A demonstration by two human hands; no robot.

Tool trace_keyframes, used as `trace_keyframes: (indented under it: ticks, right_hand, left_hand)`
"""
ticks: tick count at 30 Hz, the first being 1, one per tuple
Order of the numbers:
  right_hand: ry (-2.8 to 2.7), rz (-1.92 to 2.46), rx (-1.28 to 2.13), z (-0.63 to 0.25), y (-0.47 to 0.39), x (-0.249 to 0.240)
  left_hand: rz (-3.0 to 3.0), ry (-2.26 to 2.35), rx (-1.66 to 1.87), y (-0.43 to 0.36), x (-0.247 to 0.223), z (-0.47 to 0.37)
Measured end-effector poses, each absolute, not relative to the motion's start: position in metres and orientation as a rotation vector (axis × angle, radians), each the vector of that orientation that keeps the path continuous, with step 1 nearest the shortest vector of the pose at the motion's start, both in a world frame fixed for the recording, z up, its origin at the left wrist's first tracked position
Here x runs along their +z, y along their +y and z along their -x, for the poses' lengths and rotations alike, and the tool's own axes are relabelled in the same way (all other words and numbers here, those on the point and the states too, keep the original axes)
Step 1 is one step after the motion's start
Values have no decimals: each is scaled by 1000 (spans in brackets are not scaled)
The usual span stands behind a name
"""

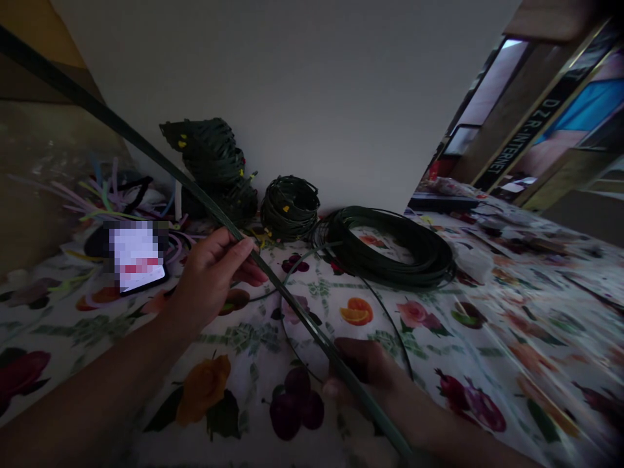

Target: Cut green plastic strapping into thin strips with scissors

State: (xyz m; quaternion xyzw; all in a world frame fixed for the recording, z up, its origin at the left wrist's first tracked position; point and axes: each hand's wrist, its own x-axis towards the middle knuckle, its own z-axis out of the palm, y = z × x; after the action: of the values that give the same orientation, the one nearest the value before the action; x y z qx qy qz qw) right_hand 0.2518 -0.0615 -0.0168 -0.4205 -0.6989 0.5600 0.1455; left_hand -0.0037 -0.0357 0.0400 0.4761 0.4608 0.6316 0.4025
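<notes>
A bundle of long dark green strips [297, 307] runs slantwise from the upper left to the bottom right. My left hand [214, 273] is closed on it near the middle, thumb on top and fingers beneath. Lower down, my right hand [368, 370] has its fingers curled around the same strips, though dimness and blur soften its outline. Beyond my hands lies a large coil of dark green strip [404, 266], with loose ends trailing over the tablecloth. Left of it sit a small round woven basket [290, 211] and a taller stack of dark woven pieces [214, 153] with yellow bits.
The flowered tablecloth [190, 338] covers the table. At left lie a lit phone [139, 253] and pale coloured thin tubes [104, 195]. A large white panel [292, 97] stands behind. Crumpled clear plastic [472, 260] sits right of the coil.
</notes>
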Motion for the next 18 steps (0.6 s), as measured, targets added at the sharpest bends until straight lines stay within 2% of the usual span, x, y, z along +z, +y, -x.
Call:
trace_keyframes:
  ticks: [18]
  right_hand:
    - [-2059, 1291, 1538, -252, -59, -12]
  left_hand:
    - [-1165, 1215, 1555, -38, 33, -2]
